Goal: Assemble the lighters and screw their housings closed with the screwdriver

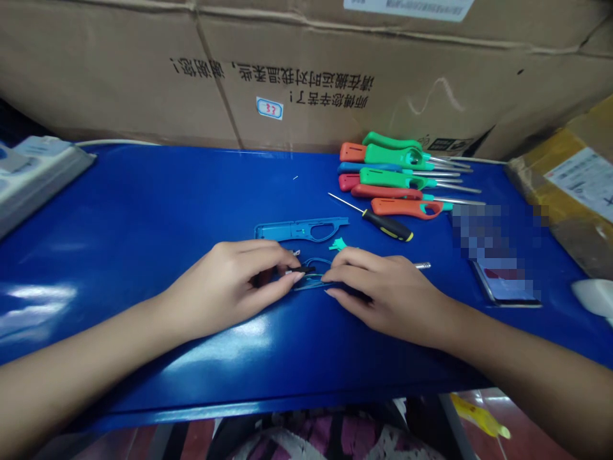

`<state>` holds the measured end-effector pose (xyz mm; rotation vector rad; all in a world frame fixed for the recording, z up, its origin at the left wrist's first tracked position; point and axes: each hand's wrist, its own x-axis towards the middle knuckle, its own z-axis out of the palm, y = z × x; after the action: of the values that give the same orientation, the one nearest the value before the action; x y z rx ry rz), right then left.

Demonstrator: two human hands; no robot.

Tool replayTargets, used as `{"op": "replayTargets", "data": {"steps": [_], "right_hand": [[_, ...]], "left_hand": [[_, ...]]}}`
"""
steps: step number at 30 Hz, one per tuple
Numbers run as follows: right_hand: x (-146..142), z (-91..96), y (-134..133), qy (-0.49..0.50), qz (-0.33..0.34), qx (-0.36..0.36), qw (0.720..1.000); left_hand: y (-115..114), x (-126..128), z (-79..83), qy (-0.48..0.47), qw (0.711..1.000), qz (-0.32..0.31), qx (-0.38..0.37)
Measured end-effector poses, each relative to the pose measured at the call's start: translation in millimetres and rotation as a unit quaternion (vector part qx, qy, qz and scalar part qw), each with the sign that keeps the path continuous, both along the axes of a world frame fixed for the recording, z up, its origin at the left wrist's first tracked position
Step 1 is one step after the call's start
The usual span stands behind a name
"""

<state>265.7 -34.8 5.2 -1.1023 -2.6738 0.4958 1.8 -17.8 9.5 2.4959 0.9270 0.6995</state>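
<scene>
My left hand pinches a small black part between thumb and forefinger, over one half of a blue lighter casing. My right hand has its fingers closed on the right end of that casing half, hiding much of it. The end of a metal tube pokes out beyond the right hand. Just behind the hands lies the other blue casing half, its hollow side up. A small green plastic piece rests beside the right fingers, and a tiny metal piece shows by the left fingertips.
Several stick lighters in green, orange, red and blue lie piled at the back right. A black-and-yellow screwdriver is in front of them. A phone lies farther right. Behind the blue table stands a large cardboard box.
</scene>
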Motion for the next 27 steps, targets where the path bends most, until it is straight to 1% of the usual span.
{"op": "replayTargets", "data": {"steps": [9,16,22,27], "right_hand": [[-3.8,-0.1,-0.3,0.066,-0.033,-0.040,0.996],[-4.2,0.3,-0.3,0.075,-0.034,-0.046,0.996],[-5.5,0.7,-2.4,0.040,-0.017,-0.032,0.999],[-8.5,0.6,-4.0,0.050,-0.035,-0.036,0.997]], "left_hand": [[-0.9,1.4,-1.5,-0.007,1.000,0.009,-0.010],[-0.9,1.4,-1.8,-0.010,1.000,0.011,-0.011],[-0.5,2.7,-3.6,-0.017,1.000,0.020,-0.018],[-0.6,3.7,-3.8,-0.015,0.999,0.022,-0.031]]}}
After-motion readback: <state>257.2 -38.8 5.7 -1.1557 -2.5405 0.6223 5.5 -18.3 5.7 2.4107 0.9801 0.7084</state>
